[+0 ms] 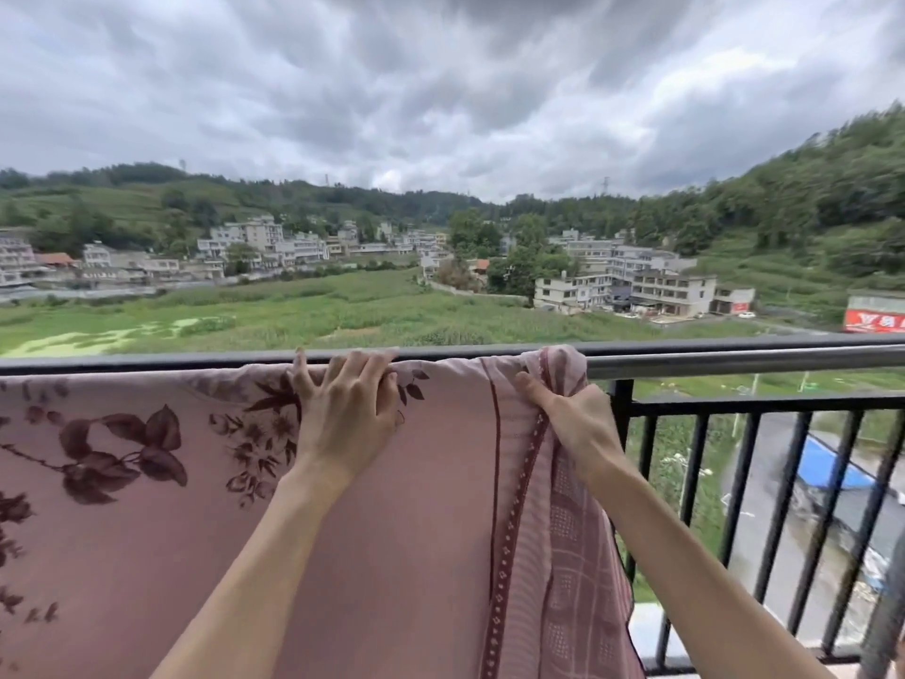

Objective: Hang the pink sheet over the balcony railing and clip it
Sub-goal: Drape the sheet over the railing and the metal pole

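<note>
The pink sheet (431, 521), printed with dark red leaves and a patterned border, hangs over the balcony railing (734, 360) from the left edge of view to about the middle. My left hand (345, 409) lies on the sheet at the rail top, its fingers curled over the fabric and the bar. My right hand (573, 423) grips the bunched right border of the sheet just under the rail. No clip is in view.
The black railing with vertical bars (744, 507) runs on bare to the right. Beyond it lies a long drop to a road, a blue roof (827, 468), green fields and village buildings. The balcony floor edge (651, 634) shows at the bottom right.
</note>
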Motion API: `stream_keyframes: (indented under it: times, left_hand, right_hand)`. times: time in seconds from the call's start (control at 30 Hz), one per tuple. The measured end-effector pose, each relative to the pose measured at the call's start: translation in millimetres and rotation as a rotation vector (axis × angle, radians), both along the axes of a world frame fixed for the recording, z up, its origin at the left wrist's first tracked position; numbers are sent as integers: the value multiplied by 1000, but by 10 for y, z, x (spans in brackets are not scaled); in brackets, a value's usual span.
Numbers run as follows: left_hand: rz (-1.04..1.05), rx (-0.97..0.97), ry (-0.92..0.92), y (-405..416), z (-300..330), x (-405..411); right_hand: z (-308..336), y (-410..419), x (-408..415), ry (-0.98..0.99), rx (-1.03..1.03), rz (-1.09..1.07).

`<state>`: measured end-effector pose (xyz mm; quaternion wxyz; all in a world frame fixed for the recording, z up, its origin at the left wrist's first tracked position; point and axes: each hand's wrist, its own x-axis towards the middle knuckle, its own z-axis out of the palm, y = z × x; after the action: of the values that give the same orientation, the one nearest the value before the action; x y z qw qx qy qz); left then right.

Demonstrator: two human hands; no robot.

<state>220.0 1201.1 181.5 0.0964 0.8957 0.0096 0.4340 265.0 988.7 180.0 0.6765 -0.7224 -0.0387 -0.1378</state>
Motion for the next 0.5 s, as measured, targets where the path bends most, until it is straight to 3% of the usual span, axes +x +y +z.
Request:
stream_keyframes:
  times: [0.17,0.33,0.5]
  left_hand:
    - [-170,76,24,-497,-74,207]
    - [-61,89,11,-463,-190,346]
    - [-1,43,-5,-303,-135,419]
  right_hand:
    - [-84,176,-1,-181,-276,-216]
    - [-97,94,24,-313,-511,-252]
    - [23,85,216,-498,-610,-188]
